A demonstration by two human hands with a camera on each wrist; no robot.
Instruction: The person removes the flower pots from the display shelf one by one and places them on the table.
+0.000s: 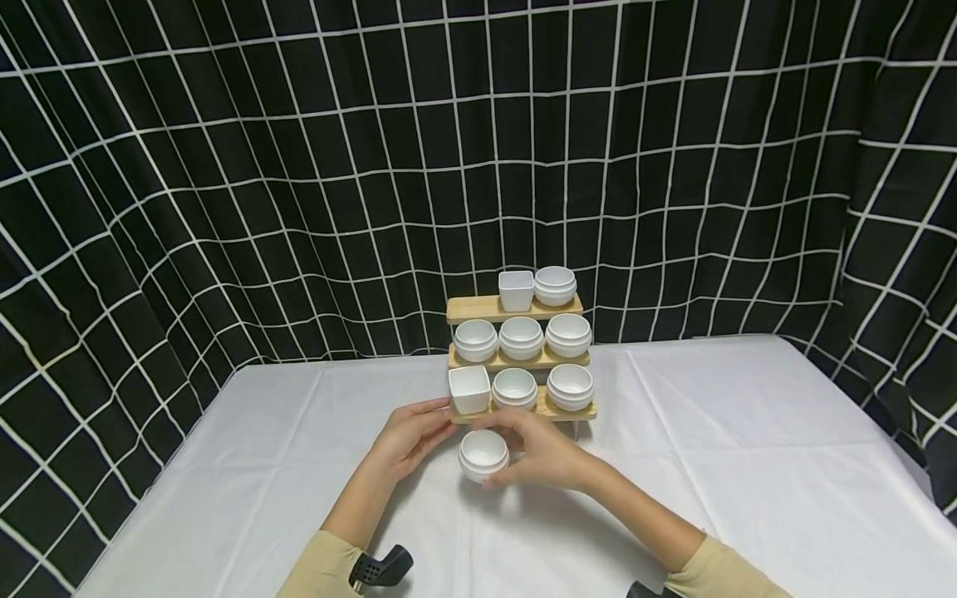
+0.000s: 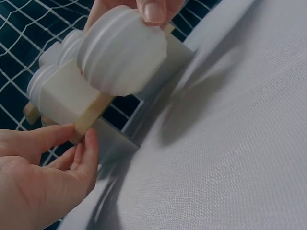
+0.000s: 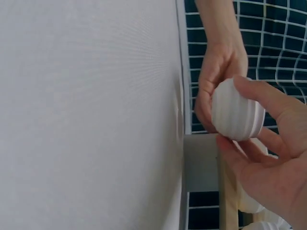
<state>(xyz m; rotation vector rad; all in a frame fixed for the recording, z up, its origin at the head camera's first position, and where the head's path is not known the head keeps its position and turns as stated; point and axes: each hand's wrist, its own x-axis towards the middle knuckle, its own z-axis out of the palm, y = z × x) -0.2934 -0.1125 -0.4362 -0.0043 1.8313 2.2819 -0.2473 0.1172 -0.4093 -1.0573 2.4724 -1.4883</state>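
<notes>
The right hand (image 1: 549,455) curls its fingers around a round ribbed white bowl (image 1: 483,453); the left hand (image 1: 409,436), fingers nearly straight, apparently touches the three-tier wooden rack (image 1: 478,309).

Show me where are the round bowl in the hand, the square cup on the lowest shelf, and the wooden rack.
round bowl (image 1: 483,454), head view, its ribbed side.
square cup (image 1: 468,389), head view, front wall.
wooden rack (image 1: 478,309), head view, top shelf edge.

In the head view the right hand (image 1: 542,453) covers the right side of the ribbed cup (image 1: 483,454) and the rack's (image 1: 523,359) front edge. The left hand's (image 1: 409,436) fingers hide the rack's left foot. Both wrist views cut the rack off, and the worktop's (image 1: 748,465) near edge is out of frame.
</notes>
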